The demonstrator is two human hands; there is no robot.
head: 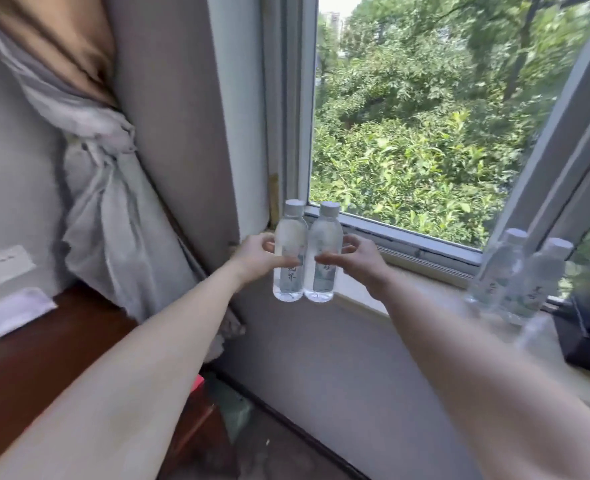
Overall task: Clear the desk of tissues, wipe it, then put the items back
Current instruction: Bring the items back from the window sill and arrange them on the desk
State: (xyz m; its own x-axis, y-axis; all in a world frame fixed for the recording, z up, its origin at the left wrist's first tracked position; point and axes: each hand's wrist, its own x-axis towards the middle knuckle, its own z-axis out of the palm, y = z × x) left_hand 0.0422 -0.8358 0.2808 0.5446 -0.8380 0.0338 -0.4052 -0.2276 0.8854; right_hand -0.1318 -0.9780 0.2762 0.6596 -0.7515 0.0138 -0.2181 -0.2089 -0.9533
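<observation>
Daylight only, all of it from the window [425, 116]. Foliage outside is bright and the sky patch at the top is blown out. The interior is dimmer: the wall under the sill and the tabletop [44, 348] sit in soft shade, no hard shadows. Left bottle [288, 251] and right bottle [323, 251] are backlit and translucent, with label print only half legible, yet they're the sharpest items. Blur smears the sill bottles [515, 275] at the sill's right end, the treetops and the curtain [106, 202]. Wide-angle distortion: the window frame leans and the forearms [141, 358] balloon toward the bottom corners. Soft overall, and the floor is mushy.
</observation>
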